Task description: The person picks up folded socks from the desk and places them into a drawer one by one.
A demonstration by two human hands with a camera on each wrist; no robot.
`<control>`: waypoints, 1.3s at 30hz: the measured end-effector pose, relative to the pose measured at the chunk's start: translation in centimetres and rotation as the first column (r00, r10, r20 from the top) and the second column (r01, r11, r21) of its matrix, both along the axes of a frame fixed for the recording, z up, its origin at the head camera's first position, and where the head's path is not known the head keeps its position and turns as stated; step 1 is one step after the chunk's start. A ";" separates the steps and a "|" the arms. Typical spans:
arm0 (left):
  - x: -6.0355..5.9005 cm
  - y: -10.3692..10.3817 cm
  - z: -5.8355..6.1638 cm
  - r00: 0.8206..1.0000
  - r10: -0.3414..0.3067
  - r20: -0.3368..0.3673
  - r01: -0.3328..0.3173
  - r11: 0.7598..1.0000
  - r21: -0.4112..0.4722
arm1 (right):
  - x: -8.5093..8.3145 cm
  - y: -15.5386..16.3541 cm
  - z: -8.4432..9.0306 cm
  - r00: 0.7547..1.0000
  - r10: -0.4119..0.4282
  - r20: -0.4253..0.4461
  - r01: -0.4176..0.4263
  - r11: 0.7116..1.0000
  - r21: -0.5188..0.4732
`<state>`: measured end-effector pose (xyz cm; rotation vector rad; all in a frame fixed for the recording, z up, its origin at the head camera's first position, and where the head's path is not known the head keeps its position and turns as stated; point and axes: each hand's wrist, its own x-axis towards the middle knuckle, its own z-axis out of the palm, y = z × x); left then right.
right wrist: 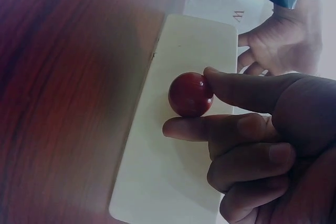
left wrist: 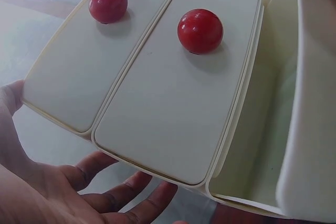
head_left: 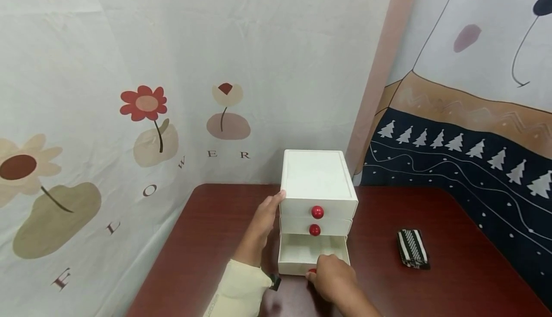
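Note:
A small white three-drawer chest [head_left: 316, 178] stands on the dark red table [head_left: 207, 240]. Its top drawer knob [head_left: 317, 212] and middle drawer knob [head_left: 315, 230] are red balls; both drawers are closed. The bottom drawer [head_left: 302, 252] is pulled out and looks empty inside. My right hand [head_left: 329, 275] pinches the bottom drawer's red knob [right wrist: 190, 94] between thumb and forefinger. My left hand [head_left: 264, 221] rests flat against the chest's left side, fingers [left wrist: 113, 195] straight.
A black-and-white striped folded cloth [head_left: 412, 248] lies on the table to the right of the chest. Printed fabric backdrops hang behind and to the right. The table's left and front areas hold my arms only.

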<state>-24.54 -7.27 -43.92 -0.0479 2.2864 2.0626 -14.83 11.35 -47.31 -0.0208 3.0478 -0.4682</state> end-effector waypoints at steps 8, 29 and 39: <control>-0.1 0.1 -0.1 1.000 0.016 -0.012 -0.016 1.000 -0.007 | 0.7 -0.1 0.0 0.999 0.035 0.013 -0.035 0.999 0.025; -0.5 0.2 -0.3 0.999 0.039 -0.019 -0.039 0.999 -0.030 | 2.0 -0.3 0.1 0.994 0.077 0.084 -0.083 0.994 0.066; -0.5 0.1 -0.4 0.999 0.028 -0.027 -0.029 0.999 -0.028 | 2.5 0.7 1.1 0.992 0.050 0.112 -0.052 0.998 0.020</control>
